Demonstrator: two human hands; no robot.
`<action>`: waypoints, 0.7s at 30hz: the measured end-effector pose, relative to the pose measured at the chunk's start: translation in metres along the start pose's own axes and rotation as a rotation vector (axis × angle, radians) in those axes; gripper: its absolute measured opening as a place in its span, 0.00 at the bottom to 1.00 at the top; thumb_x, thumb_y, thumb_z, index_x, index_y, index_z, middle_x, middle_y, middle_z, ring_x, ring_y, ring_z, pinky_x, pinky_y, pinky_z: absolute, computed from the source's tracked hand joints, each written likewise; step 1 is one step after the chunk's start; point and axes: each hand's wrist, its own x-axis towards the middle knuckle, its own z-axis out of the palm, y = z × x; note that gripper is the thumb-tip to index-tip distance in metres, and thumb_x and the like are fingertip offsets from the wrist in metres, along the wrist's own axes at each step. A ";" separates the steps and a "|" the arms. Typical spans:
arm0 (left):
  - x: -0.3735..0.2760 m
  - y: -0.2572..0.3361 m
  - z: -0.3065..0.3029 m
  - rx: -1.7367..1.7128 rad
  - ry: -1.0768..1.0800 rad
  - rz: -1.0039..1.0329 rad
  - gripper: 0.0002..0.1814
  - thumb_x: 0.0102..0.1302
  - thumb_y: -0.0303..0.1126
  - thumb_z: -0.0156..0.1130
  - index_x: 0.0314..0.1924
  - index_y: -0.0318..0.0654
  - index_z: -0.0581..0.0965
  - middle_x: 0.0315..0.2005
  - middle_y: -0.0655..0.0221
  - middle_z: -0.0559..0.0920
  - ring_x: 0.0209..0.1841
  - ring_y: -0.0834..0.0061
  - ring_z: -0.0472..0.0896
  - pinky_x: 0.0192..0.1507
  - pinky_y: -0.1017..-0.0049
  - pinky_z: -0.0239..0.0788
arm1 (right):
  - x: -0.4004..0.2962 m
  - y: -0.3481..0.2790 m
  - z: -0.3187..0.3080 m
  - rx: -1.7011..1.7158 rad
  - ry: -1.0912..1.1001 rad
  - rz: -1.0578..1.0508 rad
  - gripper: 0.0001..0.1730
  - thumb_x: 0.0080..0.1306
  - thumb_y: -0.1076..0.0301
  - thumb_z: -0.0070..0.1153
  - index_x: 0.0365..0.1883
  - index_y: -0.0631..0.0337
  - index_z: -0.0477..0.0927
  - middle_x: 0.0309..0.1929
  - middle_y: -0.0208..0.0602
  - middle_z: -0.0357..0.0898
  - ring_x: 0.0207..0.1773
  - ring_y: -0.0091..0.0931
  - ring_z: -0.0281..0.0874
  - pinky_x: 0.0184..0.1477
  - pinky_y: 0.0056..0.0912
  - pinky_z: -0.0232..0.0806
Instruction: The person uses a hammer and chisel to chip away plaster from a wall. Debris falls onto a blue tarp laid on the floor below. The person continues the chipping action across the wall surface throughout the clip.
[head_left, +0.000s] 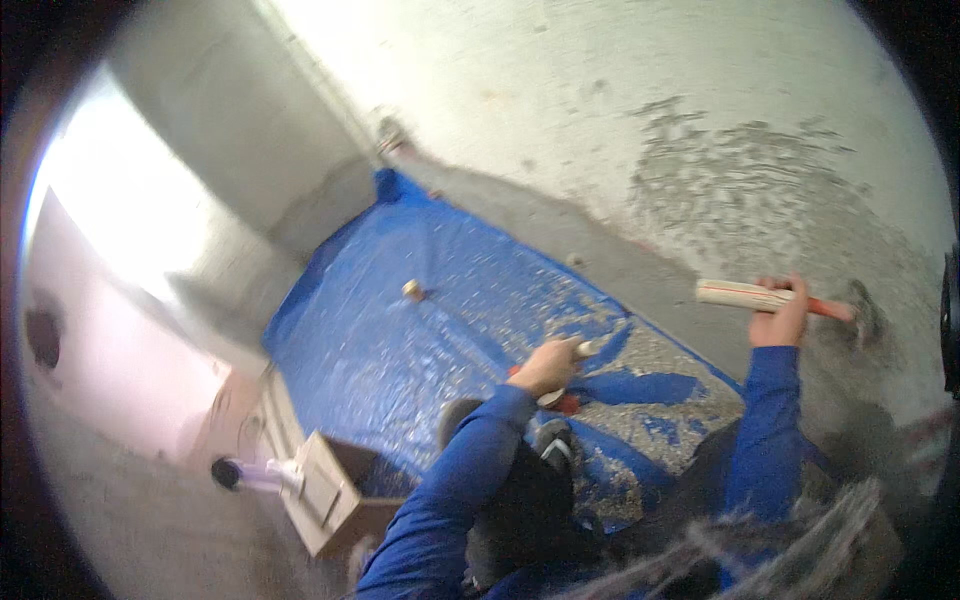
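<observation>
My right hand (778, 319) grips a pale roll or tube with red lines (739, 295); a red part sticks out beyond the hand, close to the wall. Over the blue sheet, my left hand (551, 365) is closed around a tool whose pale end (589, 349) shows past the fingers. Red parts show beside and under that hand, but the tool's kind is unclear. Grey debris (652, 420) is scattered over the blue plastic sheet (360, 322). Above the sheet, the wall (720, 187) carries a rough, chipped patch.
A cardboard box (322, 491) stands at the lower left, with a purple and black cylindrical object (251, 475) by it. A small yellowish object (413, 290) lies on the sheet. My shoe (556, 446) is on the sheet below my left hand. Walls meet at the sheet's far corner.
</observation>
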 end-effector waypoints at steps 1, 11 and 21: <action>0.002 -0.003 0.004 -0.027 0.000 0.027 0.16 0.65 0.32 0.62 0.52 0.37 0.79 0.52 0.47 0.81 0.55 0.48 0.79 0.55 0.55 0.71 | 0.008 0.001 -0.007 0.005 -0.043 0.025 0.13 0.71 0.62 0.53 0.29 0.57 0.68 0.26 0.35 0.72 0.38 0.35 0.75 0.57 0.45 0.70; 0.029 0.003 0.033 0.028 -0.072 0.195 0.13 0.56 0.29 0.62 0.43 0.39 0.84 0.39 0.52 0.86 0.46 0.50 0.84 0.49 0.55 0.75 | 0.097 -0.009 -0.068 -0.012 -0.247 0.154 0.11 0.75 0.65 0.51 0.34 0.63 0.71 0.35 0.39 0.78 0.53 0.41 0.77 0.68 0.46 0.65; 0.042 0.008 0.043 0.079 -0.196 0.108 0.14 0.57 0.29 0.62 0.44 0.41 0.84 0.39 0.53 0.86 0.47 0.50 0.84 0.48 0.55 0.75 | 0.134 -0.014 -0.100 0.042 -0.300 0.243 0.11 0.76 0.67 0.48 0.40 0.69 0.75 0.39 0.41 0.79 0.58 0.41 0.76 0.72 0.45 0.63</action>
